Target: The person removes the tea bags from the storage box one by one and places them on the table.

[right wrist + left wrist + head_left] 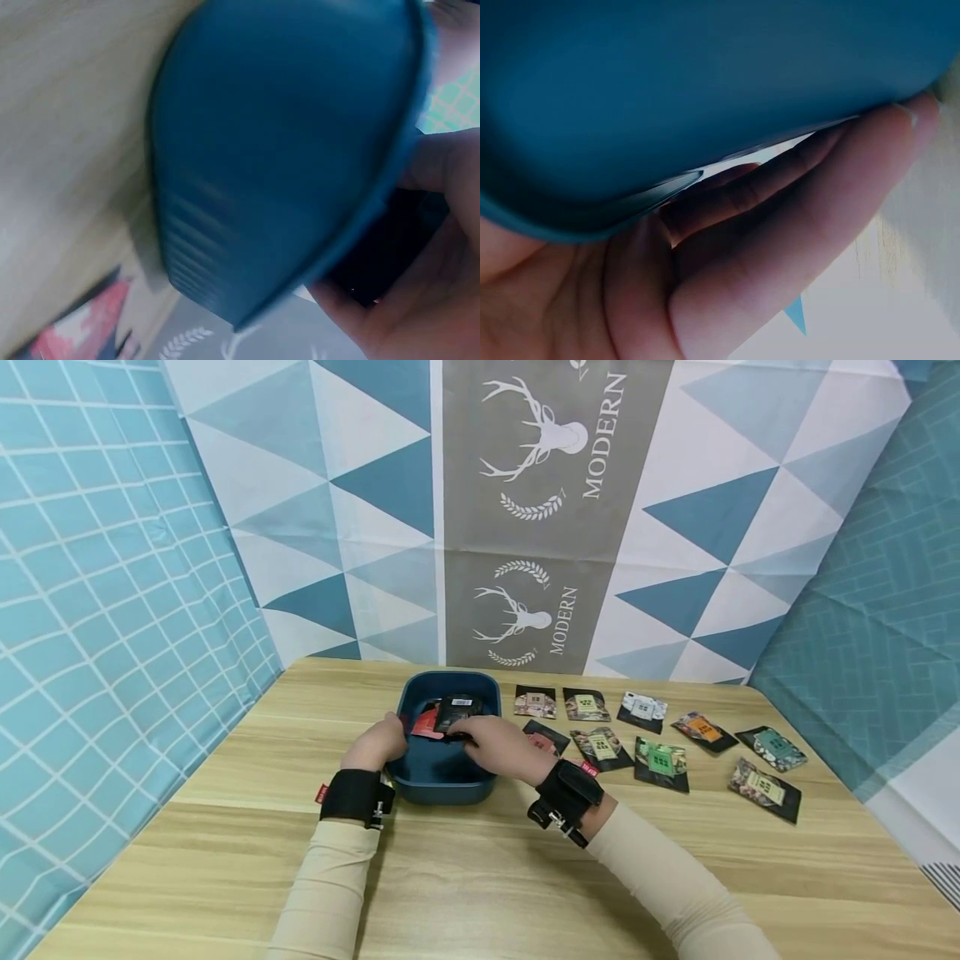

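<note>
A dark blue plastic bin stands on the table, with a red packet inside it. My left hand holds the bin's left side; in the left wrist view, its fingers lie along the outside of the blue wall. Over the bin, my right hand pinches a black packet with a white label. In the right wrist view, the thumb and fingers of that hand are around the dark packet, beyond the bin's wall. The lower part of the packet is hidden.
Right of the bin lie several flat packets with coloured labels, among them a green one, an orange one and a red one. A patterned cloth hangs behind the wooden table.
</note>
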`<control>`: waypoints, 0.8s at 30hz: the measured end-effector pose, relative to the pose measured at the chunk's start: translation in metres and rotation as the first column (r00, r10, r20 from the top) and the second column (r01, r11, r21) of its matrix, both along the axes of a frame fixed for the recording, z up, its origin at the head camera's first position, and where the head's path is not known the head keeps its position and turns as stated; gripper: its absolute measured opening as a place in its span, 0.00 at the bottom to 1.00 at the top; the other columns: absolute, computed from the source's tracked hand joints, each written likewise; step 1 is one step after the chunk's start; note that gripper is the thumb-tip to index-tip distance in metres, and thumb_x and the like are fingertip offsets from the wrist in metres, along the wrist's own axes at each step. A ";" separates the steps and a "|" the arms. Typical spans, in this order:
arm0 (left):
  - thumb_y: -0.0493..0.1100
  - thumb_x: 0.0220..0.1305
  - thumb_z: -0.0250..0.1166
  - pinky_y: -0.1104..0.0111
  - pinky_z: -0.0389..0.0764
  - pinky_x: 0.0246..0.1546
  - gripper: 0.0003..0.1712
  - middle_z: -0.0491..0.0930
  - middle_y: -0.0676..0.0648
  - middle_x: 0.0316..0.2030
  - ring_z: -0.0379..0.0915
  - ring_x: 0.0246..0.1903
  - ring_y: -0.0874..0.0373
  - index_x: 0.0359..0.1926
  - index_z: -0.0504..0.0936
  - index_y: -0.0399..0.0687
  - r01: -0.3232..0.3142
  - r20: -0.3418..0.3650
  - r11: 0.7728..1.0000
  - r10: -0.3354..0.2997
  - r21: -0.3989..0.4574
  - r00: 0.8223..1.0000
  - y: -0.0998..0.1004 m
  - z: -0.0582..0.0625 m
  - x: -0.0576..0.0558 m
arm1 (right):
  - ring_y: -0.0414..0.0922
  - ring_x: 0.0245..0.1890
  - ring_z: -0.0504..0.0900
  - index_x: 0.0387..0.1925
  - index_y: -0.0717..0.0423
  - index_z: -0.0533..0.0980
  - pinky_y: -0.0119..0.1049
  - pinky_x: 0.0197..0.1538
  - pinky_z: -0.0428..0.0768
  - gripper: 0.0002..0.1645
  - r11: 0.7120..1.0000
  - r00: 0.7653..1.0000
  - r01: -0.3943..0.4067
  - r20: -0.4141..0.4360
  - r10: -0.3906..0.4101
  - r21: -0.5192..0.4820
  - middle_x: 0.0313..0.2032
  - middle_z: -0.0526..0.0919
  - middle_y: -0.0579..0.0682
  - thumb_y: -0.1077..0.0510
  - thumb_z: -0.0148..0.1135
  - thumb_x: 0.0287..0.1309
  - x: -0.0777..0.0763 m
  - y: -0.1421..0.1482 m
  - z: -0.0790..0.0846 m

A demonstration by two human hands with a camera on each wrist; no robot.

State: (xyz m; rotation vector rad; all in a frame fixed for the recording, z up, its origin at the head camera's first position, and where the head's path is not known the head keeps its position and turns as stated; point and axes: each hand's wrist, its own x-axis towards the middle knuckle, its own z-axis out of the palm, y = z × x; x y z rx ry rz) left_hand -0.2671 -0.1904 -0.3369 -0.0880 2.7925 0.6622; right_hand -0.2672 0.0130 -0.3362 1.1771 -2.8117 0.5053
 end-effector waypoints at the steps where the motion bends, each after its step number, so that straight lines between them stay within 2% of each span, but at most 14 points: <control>1: 0.34 0.68 0.43 0.66 0.74 0.26 0.34 0.68 0.26 0.55 0.75 0.27 0.50 0.68 0.41 0.22 0.003 -0.001 1.000 -0.003 -0.002 1.000 0.000 0.000 0.000 | 0.42 0.40 0.78 0.55 0.50 0.76 0.34 0.41 0.72 0.19 1.000 1.000 0.000 -0.007 0.000 -0.012 0.50 0.81 0.49 0.63 0.50 0.64 0.002 0.002 0.002; 4: 0.33 0.68 0.43 0.65 0.75 0.27 0.34 0.68 0.25 0.56 0.75 0.30 0.49 0.68 0.41 0.22 0.007 0.000 1.000 -0.007 0.002 1.000 0.000 0.001 0.002 | 0.42 0.32 0.74 0.55 0.50 0.76 0.34 0.35 0.67 0.20 0.999 0.999 0.006 -0.052 -0.008 -0.042 0.49 0.81 0.50 0.63 0.49 0.64 0.008 0.011 0.011; 6: 0.33 0.68 0.43 0.65 0.74 0.28 0.34 0.66 0.25 0.58 0.74 0.32 0.48 0.68 0.41 0.22 0.012 0.002 1.000 -0.012 -0.002 1.000 0.000 0.001 0.002 | 0.42 0.32 0.74 0.55 0.50 0.76 0.34 0.36 0.68 0.20 0.998 0.994 0.016 -0.104 -0.022 -0.054 0.48 0.81 0.50 0.63 0.49 0.64 0.012 0.019 0.016; 12: 0.34 0.69 0.42 0.65 0.74 0.28 0.34 0.64 0.26 0.60 0.74 0.34 0.47 0.69 0.39 0.23 0.004 0.018 1.000 -0.004 0.011 1.000 0.002 0.002 0.002 | 0.44 0.43 0.80 0.53 0.50 0.77 0.39 0.46 0.76 0.19 0.994 0.964 0.085 -0.246 -0.098 -0.065 0.47 0.82 0.49 0.64 0.52 0.62 0.020 0.052 0.025; 17: 0.34 0.68 0.44 0.65 0.76 0.28 0.35 0.66 0.25 0.57 0.76 0.32 0.48 0.68 0.40 0.22 0.008 0.006 1.000 -0.008 0.009 1.000 0.001 0.001 -0.001 | 0.45 0.39 0.81 0.55 0.53 0.76 0.40 0.41 0.76 0.20 0.985 0.956 0.150 -0.242 -0.166 -0.083 0.47 0.82 0.52 0.65 0.53 0.61 0.021 0.093 0.021; 21: 0.33 0.67 0.45 0.64 0.77 0.29 0.35 0.67 0.24 0.56 0.76 0.31 0.48 0.68 0.40 0.21 0.022 -0.001 1.000 -0.022 -0.004 1.000 0.001 0.001 -0.001 | 0.47 0.38 0.81 0.56 0.56 0.75 0.40 0.36 0.74 0.20 0.970 0.942 0.236 -0.231 -0.243 -0.055 0.48 0.82 0.56 0.65 0.54 0.61 0.023 0.126 0.016; 24: 0.33 0.67 0.45 0.62 0.77 0.35 0.35 0.66 0.24 0.57 0.76 0.35 0.47 0.68 0.40 0.20 0.036 -0.007 0.999 -0.036 -0.024 0.999 0.001 0.001 0.000 | 0.44 0.30 0.77 0.56 0.57 0.74 0.37 0.31 0.69 0.21 0.953 0.929 0.301 -0.217 -0.299 -0.027 0.48 0.81 0.58 0.65 0.54 0.61 0.029 0.148 0.010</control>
